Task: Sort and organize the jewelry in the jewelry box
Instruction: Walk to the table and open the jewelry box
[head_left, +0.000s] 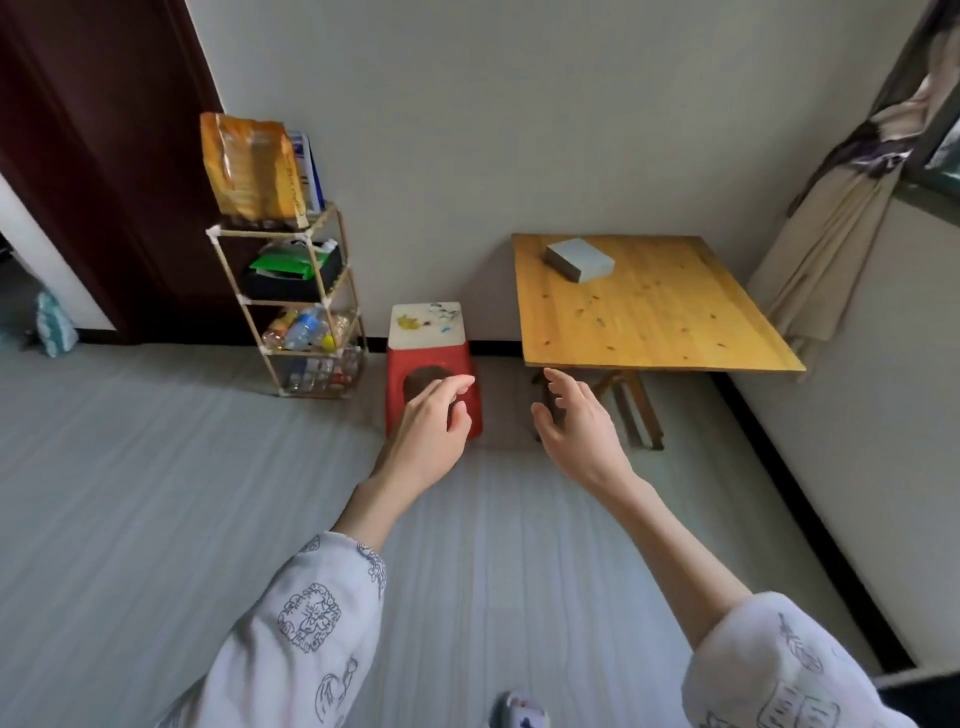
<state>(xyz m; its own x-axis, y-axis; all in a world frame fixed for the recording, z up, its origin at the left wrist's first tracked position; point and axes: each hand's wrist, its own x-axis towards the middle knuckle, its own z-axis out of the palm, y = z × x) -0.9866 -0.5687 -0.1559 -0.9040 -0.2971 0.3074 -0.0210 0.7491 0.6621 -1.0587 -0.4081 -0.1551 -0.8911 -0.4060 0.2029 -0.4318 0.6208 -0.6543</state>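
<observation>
Lying flat and closed on the far left part of the wooden desk (654, 306): one grey jewelry box (579, 258), long axis running diagonally. Reaching forward short of the desk's near edge, empty: left hand (431, 421) loosely curled, right hand (579, 423) spread.

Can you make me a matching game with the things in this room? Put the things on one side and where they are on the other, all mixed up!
Things:
1. grey-and-white rectangular box
2. orange foil bag
3. red plastic stool with a white top
4. clear plastic bottles

Places:
A. top of the thin-framed shelf rack
B. on the floor between rack and table
C. on the yellow wooden table
D. a lower shelf of the rack

Pairs: 1-C, 2-A, 3-B, 4-D
</observation>
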